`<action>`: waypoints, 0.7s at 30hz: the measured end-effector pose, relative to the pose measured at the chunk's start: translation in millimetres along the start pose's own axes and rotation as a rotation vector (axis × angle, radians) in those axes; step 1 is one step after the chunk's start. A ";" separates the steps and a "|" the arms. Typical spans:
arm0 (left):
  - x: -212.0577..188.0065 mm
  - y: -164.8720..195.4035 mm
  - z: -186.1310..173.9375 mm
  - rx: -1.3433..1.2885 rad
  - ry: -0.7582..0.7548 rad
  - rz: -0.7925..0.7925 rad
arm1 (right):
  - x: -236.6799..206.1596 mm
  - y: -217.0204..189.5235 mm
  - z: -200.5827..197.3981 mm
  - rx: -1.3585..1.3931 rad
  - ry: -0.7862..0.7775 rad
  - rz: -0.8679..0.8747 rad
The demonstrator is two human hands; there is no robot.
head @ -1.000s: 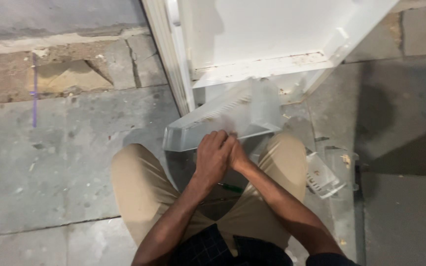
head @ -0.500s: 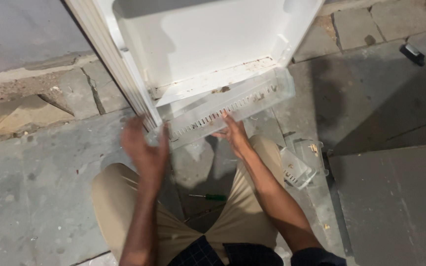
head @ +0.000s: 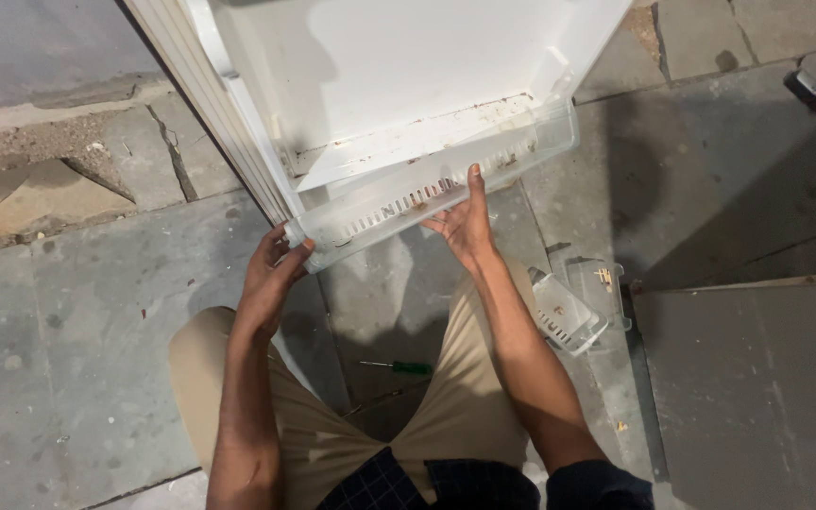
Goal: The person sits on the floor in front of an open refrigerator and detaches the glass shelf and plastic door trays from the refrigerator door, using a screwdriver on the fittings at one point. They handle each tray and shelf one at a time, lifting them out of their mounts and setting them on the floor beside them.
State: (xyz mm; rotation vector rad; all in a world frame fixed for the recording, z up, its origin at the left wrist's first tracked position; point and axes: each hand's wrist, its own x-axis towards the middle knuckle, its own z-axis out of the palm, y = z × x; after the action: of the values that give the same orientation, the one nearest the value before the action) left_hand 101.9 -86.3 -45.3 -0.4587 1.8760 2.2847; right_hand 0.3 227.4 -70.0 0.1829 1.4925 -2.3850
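Seating the shelf. Left hand (head: 271, 274) grips the left end of the long clear plastic door shelf (head: 427, 194); right hand (head: 465, 222), fingers spread, presses its front against the white refrigerator door (head: 408, 66). Next, judged: level both ends, push home.

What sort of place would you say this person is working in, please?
Probably an outdoor yard or a rough repair spot, not a kitchen. The ground is cracked stone paving, a white fridge door stands open over it, and a green-handled screwdriver and a loose clear plastic bin lie on the slabs.
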 end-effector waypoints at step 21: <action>23.5 -17.6 26.7 -0.043 0.218 0.353 | 25.0 -46.0 3.4 -0.023 0.384 -0.309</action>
State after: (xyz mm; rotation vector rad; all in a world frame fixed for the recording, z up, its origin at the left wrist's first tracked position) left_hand 81.4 -58.4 -64.8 -0.4263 2.1653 2.5926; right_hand -38.4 237.9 -36.1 0.4575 1.8313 -2.6868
